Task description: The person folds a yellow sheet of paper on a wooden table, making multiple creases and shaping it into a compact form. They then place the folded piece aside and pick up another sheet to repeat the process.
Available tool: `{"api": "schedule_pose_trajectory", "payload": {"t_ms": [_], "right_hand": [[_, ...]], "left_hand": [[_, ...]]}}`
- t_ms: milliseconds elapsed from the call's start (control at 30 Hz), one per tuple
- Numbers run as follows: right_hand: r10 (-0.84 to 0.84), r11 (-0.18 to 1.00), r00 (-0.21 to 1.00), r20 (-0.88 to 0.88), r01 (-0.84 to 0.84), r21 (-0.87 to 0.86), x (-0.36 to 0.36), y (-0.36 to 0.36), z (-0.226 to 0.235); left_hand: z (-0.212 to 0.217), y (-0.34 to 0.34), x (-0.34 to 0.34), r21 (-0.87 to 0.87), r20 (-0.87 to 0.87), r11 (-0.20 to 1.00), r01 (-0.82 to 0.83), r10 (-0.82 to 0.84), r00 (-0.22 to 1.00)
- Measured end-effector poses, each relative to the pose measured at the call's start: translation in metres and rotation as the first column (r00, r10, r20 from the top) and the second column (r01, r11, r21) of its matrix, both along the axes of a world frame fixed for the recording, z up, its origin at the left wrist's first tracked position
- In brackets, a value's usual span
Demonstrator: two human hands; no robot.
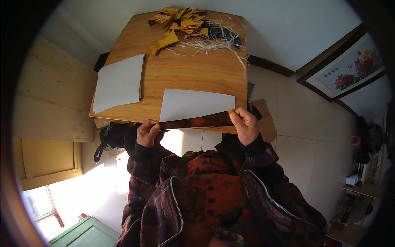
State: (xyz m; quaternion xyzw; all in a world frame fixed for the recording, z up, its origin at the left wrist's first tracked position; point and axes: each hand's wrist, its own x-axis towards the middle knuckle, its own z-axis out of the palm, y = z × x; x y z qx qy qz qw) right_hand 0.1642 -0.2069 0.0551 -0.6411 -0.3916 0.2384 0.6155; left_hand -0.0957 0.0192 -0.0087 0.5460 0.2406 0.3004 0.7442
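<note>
Between my hands stretches a shiny dark-brown and orange strip of foil paper (197,121), level along the table's near edge. Its left end is pinched in my left hand (148,132), thumb against the fingers. The right end, showing golden orange, is gripped between the thumb and fingers of my right hand (245,124). Just beyond the strip lies a white sheet (197,103) on the wooden table (181,70); the strip covers its near edge. A stack of white sheets (118,84) rests at the table's left side, apart from both hands.
Several folded golden paper pieces (185,24) are heaped at the table's far end. Beside them lie tangled white strings (218,41) over a dark grey bundle (225,35). A black bag (113,135) is below the left edge. A framed flower picture (345,68) stands right.
</note>
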Motion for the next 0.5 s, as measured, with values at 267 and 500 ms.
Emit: {"api": "schedule_pose_trajectory", "payload": {"t_ms": [267,500], "right_hand": [[0.033,0.999,0.985,-0.169,-0.035,-0.006,-0.0036,-0.0018,-0.0018],[0.017,1.000,0.993,-0.121,-0.018,-0.003,-0.0024,-0.0011,-0.0022]], "left_hand": [[-0.0044,-0.0015,-0.0036,0.031,-0.052,0.999,-0.011,0.013,0.999],[-0.0029,-0.0025,-0.0037,0.047,-0.053,0.999,-0.015,0.017,0.998]]}}
